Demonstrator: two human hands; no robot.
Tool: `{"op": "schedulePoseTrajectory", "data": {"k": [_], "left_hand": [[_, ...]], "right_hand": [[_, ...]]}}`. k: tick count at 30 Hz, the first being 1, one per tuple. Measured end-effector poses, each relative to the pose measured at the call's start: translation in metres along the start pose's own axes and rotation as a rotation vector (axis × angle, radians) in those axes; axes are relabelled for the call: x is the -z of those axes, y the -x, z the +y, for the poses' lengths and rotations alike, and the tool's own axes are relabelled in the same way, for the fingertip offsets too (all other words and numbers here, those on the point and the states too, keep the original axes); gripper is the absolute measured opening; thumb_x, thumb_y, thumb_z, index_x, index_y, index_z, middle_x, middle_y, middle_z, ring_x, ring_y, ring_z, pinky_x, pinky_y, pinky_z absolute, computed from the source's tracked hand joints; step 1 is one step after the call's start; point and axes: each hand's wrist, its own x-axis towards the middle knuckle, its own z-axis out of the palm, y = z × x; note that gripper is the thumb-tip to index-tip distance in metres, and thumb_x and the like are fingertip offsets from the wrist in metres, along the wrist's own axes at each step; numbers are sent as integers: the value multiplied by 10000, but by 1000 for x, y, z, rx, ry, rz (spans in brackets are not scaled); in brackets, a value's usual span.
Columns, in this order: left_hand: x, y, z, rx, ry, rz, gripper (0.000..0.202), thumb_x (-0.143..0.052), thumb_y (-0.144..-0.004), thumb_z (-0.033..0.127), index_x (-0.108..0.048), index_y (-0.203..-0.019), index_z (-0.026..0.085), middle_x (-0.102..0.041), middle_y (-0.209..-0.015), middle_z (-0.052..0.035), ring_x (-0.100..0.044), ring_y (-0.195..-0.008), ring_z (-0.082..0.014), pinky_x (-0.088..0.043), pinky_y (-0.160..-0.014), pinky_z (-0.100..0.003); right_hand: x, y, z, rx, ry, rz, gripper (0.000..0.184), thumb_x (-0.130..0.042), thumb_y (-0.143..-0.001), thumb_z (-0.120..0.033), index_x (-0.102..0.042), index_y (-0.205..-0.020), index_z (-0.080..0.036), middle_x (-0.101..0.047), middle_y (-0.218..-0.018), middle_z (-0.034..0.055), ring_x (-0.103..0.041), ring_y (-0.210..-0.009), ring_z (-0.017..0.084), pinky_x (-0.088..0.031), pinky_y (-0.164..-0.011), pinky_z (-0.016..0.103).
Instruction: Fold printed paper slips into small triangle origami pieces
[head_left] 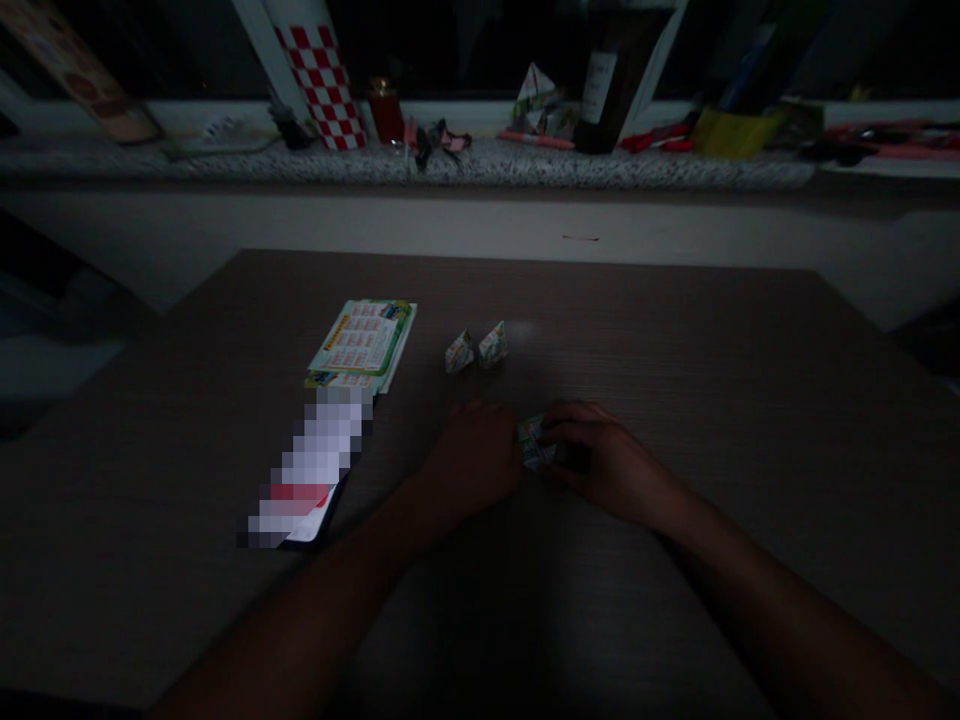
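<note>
Between my two hands is a small folded piece of printed paper (535,443), mostly white and green. My left hand (477,450) is closed at its left edge, with the fingertips hidden behind the hand. From the right, the thumb and fingers of my right hand (600,450) pinch the same paper. Just beyond my hands, two small pointed folded-paper pieces stand on the table, a left one (460,352) and a right one (493,345). Dim light hides the finer folds.
A stack of printed calendar cards (360,340) lies left of the folded pieces. Nearer me is a phone (307,480) with its lit screen blurred out. The wooden table (675,330) ends at a wall below a granite sill (465,172) crowded with bottles, a checkered can (322,85) and small items.
</note>
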Motion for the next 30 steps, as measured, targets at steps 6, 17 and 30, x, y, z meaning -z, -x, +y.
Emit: {"op": "schedulePoseTrajectory", "data": {"k": [6,17,30], "left_hand": [[0,-1,1,15,-17,-6,159,-478,-825,204,-620,-837,133,-668,-886,-118,-606,-859,-275,-451,-772,-410],[1,-2,3,61,-20,-40,177,-469,-824,238,-621,-836,150,-678,-902,-104,-609,-865,-257,-453,-757,-384],[2,-2,3,59,-21,-45,176,-467,-833,253,-607,-836,148,-673,-905,-107,-607,-869,-265,-453,-759,-398]], "right_hand": [[-1,1,0,-9,11,0,245,-728,-717,-160,-697,-954,-215,-668,-1061,65,-598,-1010,233,-465,-908,392],[-4,1,2,-16,28,-8,348,-712,-716,-155,-663,-1052,-230,-649,-1098,53,-581,-1028,227,-445,-927,392],[-5,1,-4,-12,108,-15,340,-712,-701,-179,-701,-1033,-255,-646,-1095,44,-567,-1037,228,-423,-942,393]]}}
